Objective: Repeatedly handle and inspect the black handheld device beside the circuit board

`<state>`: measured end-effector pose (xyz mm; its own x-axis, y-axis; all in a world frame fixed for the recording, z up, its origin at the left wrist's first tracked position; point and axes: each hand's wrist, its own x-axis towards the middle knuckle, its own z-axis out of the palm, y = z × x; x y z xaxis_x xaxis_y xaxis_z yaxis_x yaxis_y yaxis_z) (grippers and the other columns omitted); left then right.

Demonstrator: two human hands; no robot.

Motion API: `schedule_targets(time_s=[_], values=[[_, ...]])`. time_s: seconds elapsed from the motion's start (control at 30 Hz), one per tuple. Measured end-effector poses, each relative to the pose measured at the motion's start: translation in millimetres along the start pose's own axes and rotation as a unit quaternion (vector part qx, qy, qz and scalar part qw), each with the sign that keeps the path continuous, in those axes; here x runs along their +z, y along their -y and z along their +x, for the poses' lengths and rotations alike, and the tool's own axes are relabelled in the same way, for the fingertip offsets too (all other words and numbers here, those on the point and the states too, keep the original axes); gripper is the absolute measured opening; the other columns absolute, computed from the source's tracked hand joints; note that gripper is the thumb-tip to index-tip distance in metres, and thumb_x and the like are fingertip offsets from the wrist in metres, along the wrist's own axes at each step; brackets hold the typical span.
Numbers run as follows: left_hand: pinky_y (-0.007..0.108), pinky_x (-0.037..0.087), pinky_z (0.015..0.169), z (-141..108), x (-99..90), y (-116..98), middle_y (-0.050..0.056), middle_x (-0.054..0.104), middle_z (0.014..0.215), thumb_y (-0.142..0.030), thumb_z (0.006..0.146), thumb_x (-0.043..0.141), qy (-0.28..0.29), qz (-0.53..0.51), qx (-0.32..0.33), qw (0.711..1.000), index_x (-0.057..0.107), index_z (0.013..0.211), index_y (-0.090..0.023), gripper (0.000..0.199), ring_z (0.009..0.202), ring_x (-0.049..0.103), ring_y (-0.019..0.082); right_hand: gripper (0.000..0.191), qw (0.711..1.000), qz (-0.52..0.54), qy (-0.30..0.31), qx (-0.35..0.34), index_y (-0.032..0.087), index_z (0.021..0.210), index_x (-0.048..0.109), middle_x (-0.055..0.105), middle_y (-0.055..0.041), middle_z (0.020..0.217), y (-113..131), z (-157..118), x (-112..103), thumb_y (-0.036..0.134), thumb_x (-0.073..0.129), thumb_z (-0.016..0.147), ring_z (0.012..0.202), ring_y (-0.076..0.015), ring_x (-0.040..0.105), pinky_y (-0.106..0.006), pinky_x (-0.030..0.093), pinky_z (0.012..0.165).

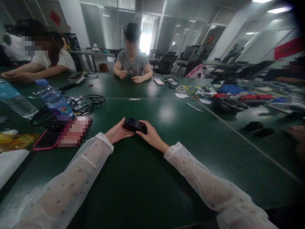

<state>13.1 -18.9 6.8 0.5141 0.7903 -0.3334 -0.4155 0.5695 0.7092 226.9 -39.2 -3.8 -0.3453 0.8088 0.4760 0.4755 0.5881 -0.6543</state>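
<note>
Between both hands is a small black handheld device (134, 125) with a little screen and a row of buttons on its upper face. My left hand (119, 131) supports its left end, thumb at the far edge and fingers beneath. Closed around the right end is my right hand (150, 133), thumb along the near side and fingers over the top. The device lies slightly tilted, just above or on the green tabletop (133, 178); I cannot tell which. Its underside is hidden.
To the left are water bottles (53, 98), coiled black cables (89, 103) and a pink-edged phone (46, 139). A wrench (194, 107) lies ahead to the right, near a pile of tools and cables (233, 95). A person in grey (132, 62) sits opposite; others sit at the sides.
</note>
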Motion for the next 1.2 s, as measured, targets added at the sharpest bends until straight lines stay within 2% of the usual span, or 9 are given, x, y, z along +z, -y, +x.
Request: schedule_targets(time_s=[0.1,0.23,0.33,0.5,0.63,0.73,0.87,1.0,1.2], values=[[0.048,0.04,0.1,1,-3.9,0,0.016,0.068,0.099,-0.047,0.098,0.038,0.026,-0.018,0.003,1.0,0.052,0.121,-0.011,0.046,0.092,0.069,0.027,0.046,0.999,-0.009,-0.033,-0.013,0.022,0.126,0.046,0.058,-0.0103,0.119,5,-1,-1,0.032,0.064,0.085,0.11,-0.0245,0.058,-0.044,0.047,0.095],[0.049,0.037,0.101,3,-6.8,0,0.018,0.067,0.102,-0.048,0.097,0.037,0.036,-0.015,0.0,0.999,0.045,0.128,-0.011,0.049,0.095,0.068,0.029,0.046,0.99,-0.038,-0.132,-0.026,0.022,0.13,0.043,0.057,-0.0115,0.12,12,-4,-7,0.035,0.058,0.088,0.11,-0.0255,0.057,-0.045,0.048,0.094],[0.047,0.035,0.103,2,-4.7,-1,0.021,0.065,0.108,-0.045,0.098,0.037,0.036,-0.005,-0.003,0.999,0.039,0.135,-0.007,0.052,0.099,0.067,0.029,0.05,0.978,-0.076,-0.189,-0.043,0.022,0.133,0.041,0.056,-0.0127,0.122,8,-2,-17,0.038,0.057,0.088,0.113,-0.0267,0.056,-0.046,0.048,0.095],[0.044,0.037,0.104,3,-2.4,-2,0.023,0.063,0.114,-0.037,0.1,0.034,0.04,0.002,-0.019,0.999,0.04,0.137,-0.003,0.05,0.105,0.065,0.028,0.052,0.959,-0.154,-0.236,-0.033,0.02,0.132,0.043,0.056,-0.0128,0.12,-30,6,-50,0.042,0.058,0.086,0.111,-0.0272,0.056,-0.047,0.047,0.095],[0.043,0.04,0.102,4,-3.8,0,0.022,0.064,0.115,-0.034,0.099,0.042,0.023,-0.001,-0.012,1.0,0.043,0.135,-0.005,0.047,0.105,0.065,0.028,0.053,0.934,-0.213,-0.281,0.049,0.016,0.131,0.045,0.056,-0.0156,0.121,-72,7,-81,0.042,0.055,0.086,0.112,-0.029,0.055,-0.047,0.044,0.096],[0.043,0.042,0.1,3,-3.1,1,0.022,0.064,0.114,-0.034,0.098,0.045,0.01,0.008,0.0,1.0,0.046,0.133,-0.007,0.044,0.103,0.066,0.027,0.054,0.92,-0.23,-0.297,0.111,0.012,0.129,0.047,0.057,-0.0187,0.122,-98,5,-97,0.042,0.056,0.084,0.112,-0.0308,0.055,-0.048,0.043,0.096],[0.042,0.045,0.097,1,0.9,0,0.02,0.065,0.113,-0.034,0.096,0.05,-0.009,0.022,0.014,1.0,0.049,0.13,-0.01,0.041,0.101,0.066,0.026,0.052,0.908,-0.208,-0.323,0.166,0.011,0.123,0.052,0.062,-0.0188,0.116,-117,3,-103,0.043,0.057,0.082,0.104,-0.0293,0.059,-0.046,0.045,0.092],[0.042,0.046,0.096,0,3.8,-1,0.019,0.066,0.107,-0.035,0.096,0.05,-0.03,0.03,0.018,0.999,0.051,0.127,-0.01,0.04,0.096,0.068,0.027,0.051,0.911,-0.2,-0.311,0.185,0.011,0.119,0.055,0.064,-0.0186,0.112,-121,3,-102,0.044,0.06,0.08,0.099,-0.0291,0.061,-0.045,0.047,0.089],[0.043,0.047,0.096,2,0.7,1,0.019,0.066,0.108,-0.035,0.095,0.051,-0.021,0.028,0.019,0.999,0.052,0.125,-0.011,0.038,0.098,0.068,0.028,0.052,0.916,-0.214,-0.288,0.18,0.01,0.119,0.053,0.063,-0.0197,0.114,-121,3,-100,0.043,0.06,0.08,0.1,-0.0296,0.06,-0.045,0.046,0.09]])
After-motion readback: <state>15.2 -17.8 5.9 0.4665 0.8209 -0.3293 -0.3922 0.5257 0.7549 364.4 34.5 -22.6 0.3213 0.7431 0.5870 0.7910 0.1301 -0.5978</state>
